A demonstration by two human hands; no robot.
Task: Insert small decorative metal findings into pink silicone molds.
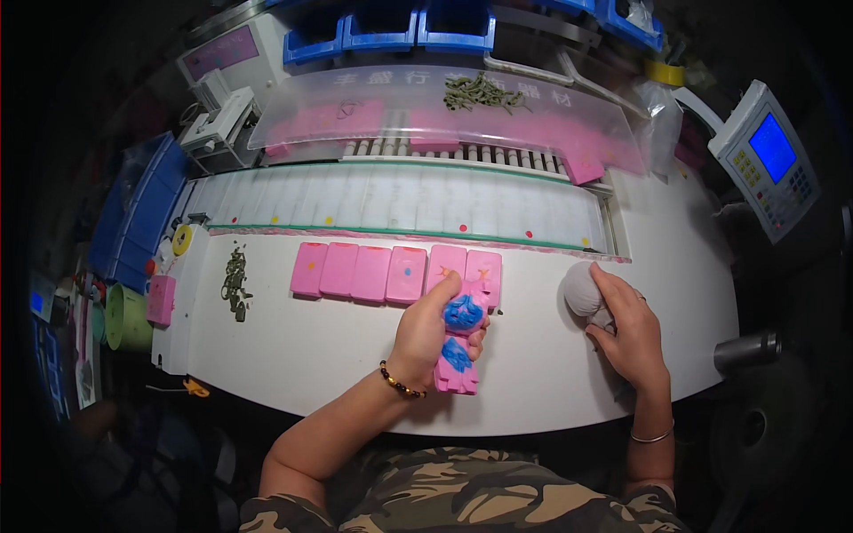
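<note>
Left hand (421, 339) grips pink-blue block (462, 314); right hand (633, 330) grasps grey ball (580, 292). Holding step, seemingly; next move calls for steadiness.

Camouflage top (444, 496), short-sleeved, blotched in tan, olive-brown and black; left sleeve (277, 515) and right sleeve (656, 510) in same print; left forearm (338, 431) with bracelet (397, 383) of round beads, mostly dark, some gold-coloured; right forearm (652, 407) with slim silver-coloured bangle (653, 439); right hand (631, 327) with small shiny ring (640, 295) on one finger.
</note>
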